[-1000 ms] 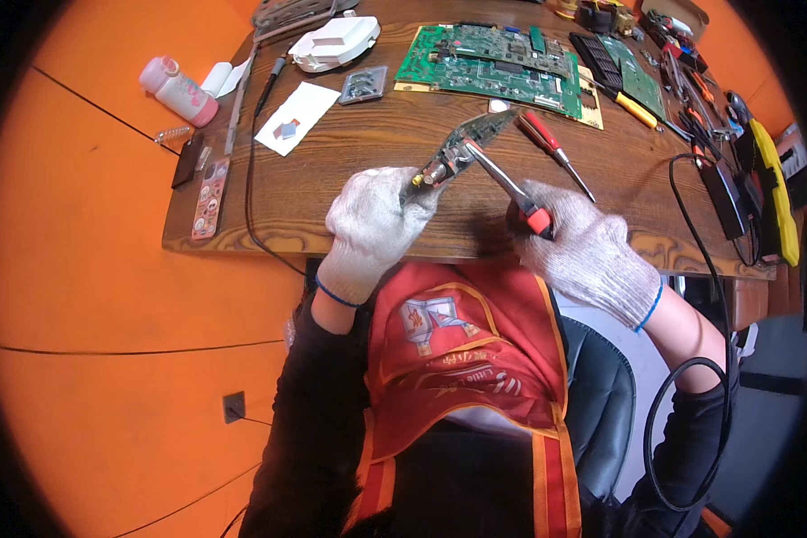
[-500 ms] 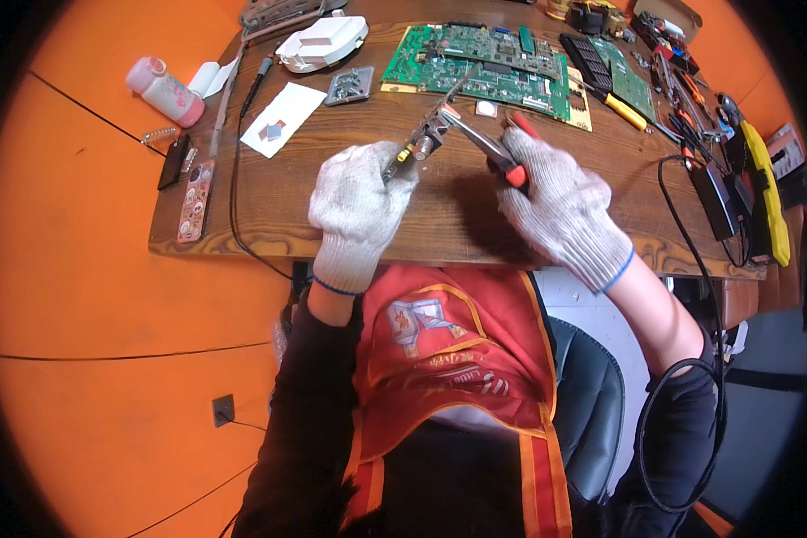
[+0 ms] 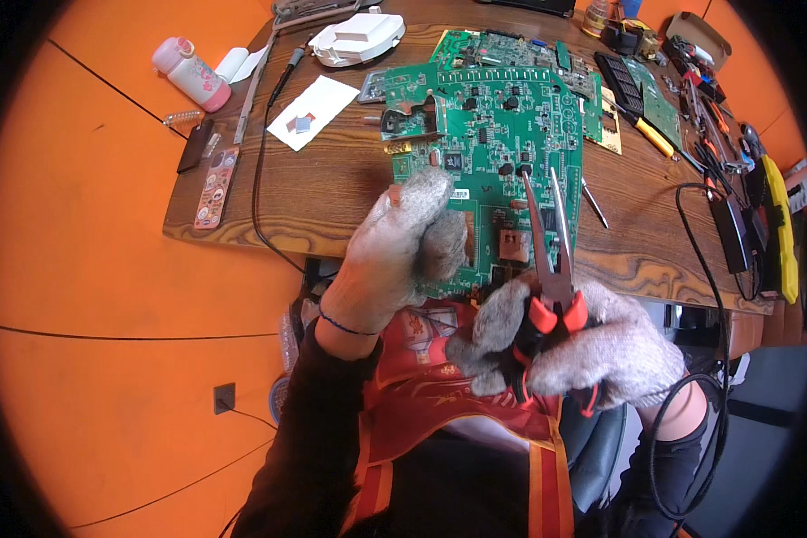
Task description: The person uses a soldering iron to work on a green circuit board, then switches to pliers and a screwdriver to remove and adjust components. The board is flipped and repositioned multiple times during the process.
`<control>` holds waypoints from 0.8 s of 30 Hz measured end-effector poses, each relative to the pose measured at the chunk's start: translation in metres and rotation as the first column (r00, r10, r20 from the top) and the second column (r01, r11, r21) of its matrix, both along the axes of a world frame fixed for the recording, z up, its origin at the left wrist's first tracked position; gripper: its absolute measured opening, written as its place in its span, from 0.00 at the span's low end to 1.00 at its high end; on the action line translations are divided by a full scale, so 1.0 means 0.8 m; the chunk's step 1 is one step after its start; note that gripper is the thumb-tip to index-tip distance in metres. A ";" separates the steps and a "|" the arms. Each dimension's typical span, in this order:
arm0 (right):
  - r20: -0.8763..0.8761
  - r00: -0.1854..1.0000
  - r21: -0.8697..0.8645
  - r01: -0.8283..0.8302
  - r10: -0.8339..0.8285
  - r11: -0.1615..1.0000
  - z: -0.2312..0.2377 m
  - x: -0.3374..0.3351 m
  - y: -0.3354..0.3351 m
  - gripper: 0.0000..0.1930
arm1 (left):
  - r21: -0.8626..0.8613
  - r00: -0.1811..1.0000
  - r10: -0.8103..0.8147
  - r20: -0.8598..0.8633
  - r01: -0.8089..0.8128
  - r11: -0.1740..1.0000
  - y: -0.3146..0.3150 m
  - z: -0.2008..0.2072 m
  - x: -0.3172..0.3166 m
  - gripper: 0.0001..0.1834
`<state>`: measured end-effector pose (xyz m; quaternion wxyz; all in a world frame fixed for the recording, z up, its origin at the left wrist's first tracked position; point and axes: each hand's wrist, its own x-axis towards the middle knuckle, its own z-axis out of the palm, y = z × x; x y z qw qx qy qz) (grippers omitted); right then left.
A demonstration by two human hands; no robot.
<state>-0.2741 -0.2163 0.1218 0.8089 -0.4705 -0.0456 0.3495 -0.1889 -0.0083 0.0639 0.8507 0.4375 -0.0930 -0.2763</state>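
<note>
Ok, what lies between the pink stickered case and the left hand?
In the head view, a thin black cord runs between the pink stickered case and the left hand; otherwise only bare tabletop shows there.

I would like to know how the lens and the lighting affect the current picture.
Head view: fisheye distortion curves the front edge of the table, with black corners; head view: the white paper looks bright, the black left sleeve shows little detail; head view: tiny markings on the held circuit board are hard to read.
</note>
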 end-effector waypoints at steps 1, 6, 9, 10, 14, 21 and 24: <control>-0.015 1.000 0.040 -0.002 0.002 0.999 0.001 -0.005 0.000 0.16 | -0.003 1.000 -0.002 -0.018 0.001 1.000 0.004 -0.002 0.000 0.11; 0.080 0.996 -0.104 -0.035 0.044 0.994 -0.002 -0.015 -0.002 0.18 | -0.049 0.999 0.001 -0.045 -0.004 0.999 0.010 -0.008 -0.003 0.11; 0.008 0.996 -0.056 -0.088 0.088 0.995 -0.008 -0.011 -0.005 0.19 | 0.427 0.921 0.074 0.382 -0.247 0.870 0.003 0.001 -0.010 0.12; -0.037 0.996 -0.041 -0.082 0.081 0.996 -0.009 -0.010 -0.006 0.19 | 0.445 0.889 0.063 0.453 -0.286 0.849 0.000 0.006 -0.012 0.13; -0.143 0.989 -0.093 -0.050 0.036 0.994 -0.009 -0.010 -0.010 0.19 | 0.658 0.927 0.048 0.372 -0.300 0.691 -0.003 0.026 -0.017 0.14; 0.099 0.990 -0.340 -0.060 0.099 0.939 0.002 -0.006 -0.016 0.19 | 0.725 0.737 -0.200 0.645 -0.509 0.464 0.000 0.029 -0.019 0.12; 0.190 0.976 -0.285 -0.050 0.108 0.957 0.001 -0.006 -0.016 0.19 | 0.761 0.725 -0.275 0.631 -0.512 0.398 0.004 0.025 -0.021 0.10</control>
